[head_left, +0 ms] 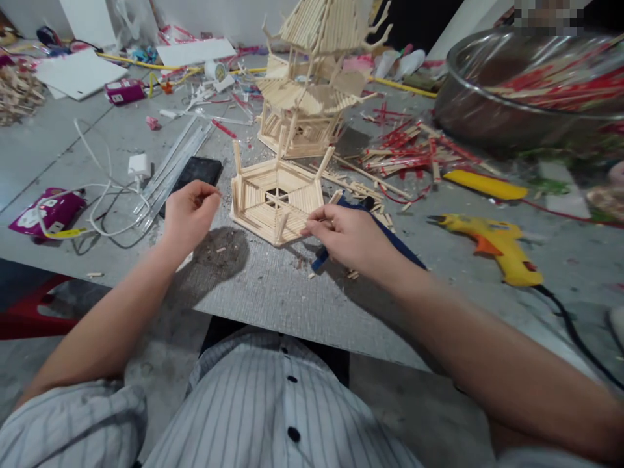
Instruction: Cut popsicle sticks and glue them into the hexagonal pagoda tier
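Far to my left a magenta packet lies on the bench with a white charger and its cable beside it; the packet's print is too small for me to read. Next comes a black phone, just behind my left hand, whose fingers are curled nearly closed, thumb against forefinger, holding nothing I can make out. The hexagonal stick base sits between my hands, just right of those fingers and apart from them. My right hand pinches its near right edge with narrow fingers. Behind stands the stick pagoda; further right lies a yellow glue gun, with no marking I can read.
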`<control>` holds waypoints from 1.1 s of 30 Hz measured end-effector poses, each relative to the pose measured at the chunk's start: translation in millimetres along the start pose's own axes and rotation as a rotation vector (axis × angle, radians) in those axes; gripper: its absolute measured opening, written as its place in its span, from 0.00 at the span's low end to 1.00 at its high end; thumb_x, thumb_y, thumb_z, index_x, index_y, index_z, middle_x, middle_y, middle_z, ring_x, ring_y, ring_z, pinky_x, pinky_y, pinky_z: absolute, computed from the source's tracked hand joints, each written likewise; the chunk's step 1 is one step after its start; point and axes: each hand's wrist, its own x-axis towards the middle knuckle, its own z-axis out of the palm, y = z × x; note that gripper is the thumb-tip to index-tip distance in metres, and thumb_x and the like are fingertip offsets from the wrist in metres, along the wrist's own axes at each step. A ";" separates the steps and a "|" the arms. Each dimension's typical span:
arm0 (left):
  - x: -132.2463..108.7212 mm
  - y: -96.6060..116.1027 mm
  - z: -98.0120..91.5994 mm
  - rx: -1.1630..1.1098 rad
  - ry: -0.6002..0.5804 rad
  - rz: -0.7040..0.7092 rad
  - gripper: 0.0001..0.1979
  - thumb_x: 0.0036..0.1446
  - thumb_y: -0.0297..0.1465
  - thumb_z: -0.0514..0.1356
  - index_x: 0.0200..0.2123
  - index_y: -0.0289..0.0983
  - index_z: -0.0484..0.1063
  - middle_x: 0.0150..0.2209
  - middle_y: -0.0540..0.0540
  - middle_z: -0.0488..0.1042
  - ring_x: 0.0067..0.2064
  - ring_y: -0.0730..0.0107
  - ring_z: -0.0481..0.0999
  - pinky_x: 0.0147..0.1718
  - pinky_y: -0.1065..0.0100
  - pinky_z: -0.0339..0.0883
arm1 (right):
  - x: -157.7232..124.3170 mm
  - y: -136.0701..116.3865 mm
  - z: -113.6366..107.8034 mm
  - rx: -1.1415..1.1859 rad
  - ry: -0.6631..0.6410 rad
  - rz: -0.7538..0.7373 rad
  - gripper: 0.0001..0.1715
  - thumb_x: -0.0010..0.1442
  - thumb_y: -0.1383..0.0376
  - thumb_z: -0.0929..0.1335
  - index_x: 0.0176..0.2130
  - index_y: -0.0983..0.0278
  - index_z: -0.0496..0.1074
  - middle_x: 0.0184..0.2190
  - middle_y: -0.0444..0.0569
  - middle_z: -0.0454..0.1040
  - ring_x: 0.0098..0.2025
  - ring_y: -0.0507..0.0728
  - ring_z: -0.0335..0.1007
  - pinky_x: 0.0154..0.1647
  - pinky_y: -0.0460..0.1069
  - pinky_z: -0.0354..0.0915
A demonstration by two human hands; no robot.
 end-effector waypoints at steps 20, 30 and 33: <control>7.3 -12.9 26.7 0.154 -0.198 0.063 0.14 0.51 0.30 0.53 0.36 0.35 0.77 0.33 0.44 0.78 0.34 0.67 0.75 0.39 0.67 0.66 | 37.2 0.0 22.4 -0.131 -0.155 -0.046 0.08 0.52 0.68 0.66 0.27 0.63 0.76 0.26 0.45 0.76 0.32 0.54 0.70 0.33 0.47 0.60; 8.0 -13.0 26.2 0.177 -0.226 0.146 0.15 0.51 0.29 0.52 0.35 0.34 0.78 0.35 0.43 0.78 0.35 0.67 0.74 0.39 0.67 0.66 | 40.6 9.4 25.3 -0.028 -0.196 -0.062 0.09 0.53 0.67 0.65 0.26 0.63 0.75 0.26 0.44 0.75 0.32 0.54 0.70 0.36 0.48 0.62; 8.0 -12.5 25.7 0.181 -0.238 0.156 0.15 0.52 0.29 0.51 0.35 0.34 0.77 0.35 0.43 0.78 0.34 0.68 0.73 0.38 0.67 0.66 | 41.1 10.1 24.6 0.003 -0.218 -0.055 0.10 0.53 0.67 0.65 0.25 0.63 0.74 0.25 0.44 0.74 0.31 0.53 0.70 0.34 0.48 0.62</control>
